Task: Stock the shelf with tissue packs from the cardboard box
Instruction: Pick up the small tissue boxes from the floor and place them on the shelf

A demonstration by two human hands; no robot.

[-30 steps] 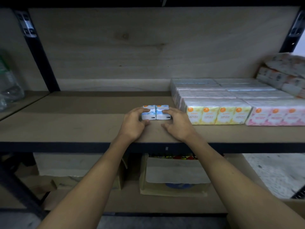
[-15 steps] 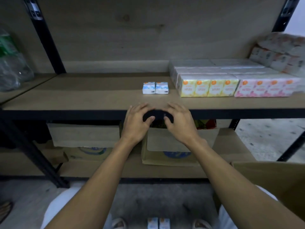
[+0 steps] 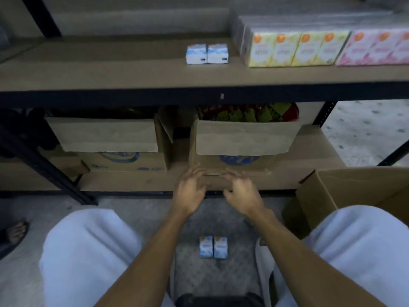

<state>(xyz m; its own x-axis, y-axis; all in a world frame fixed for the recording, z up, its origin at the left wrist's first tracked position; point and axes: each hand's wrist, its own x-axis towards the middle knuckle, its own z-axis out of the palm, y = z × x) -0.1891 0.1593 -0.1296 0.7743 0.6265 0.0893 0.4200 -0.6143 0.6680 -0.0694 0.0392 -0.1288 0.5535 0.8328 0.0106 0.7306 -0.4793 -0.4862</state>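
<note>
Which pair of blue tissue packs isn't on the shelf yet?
The pair on the floor, between the person's knees, below both empty hands. The other blue pair already stands on the shelf left of the yellow packs.

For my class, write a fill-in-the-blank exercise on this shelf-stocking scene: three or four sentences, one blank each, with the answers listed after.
1. The pair of blue tissue packs on the shelf stands to the ____ of the yellow tissue packs.
2. The left hand and the right hand hold ____.
3. A second pair of blue tissue packs stands on the ____, between the person's knees.
4. Right of the yellow packs stand packs coloured ____.

Missing words: left; nothing; floor; pink
</note>
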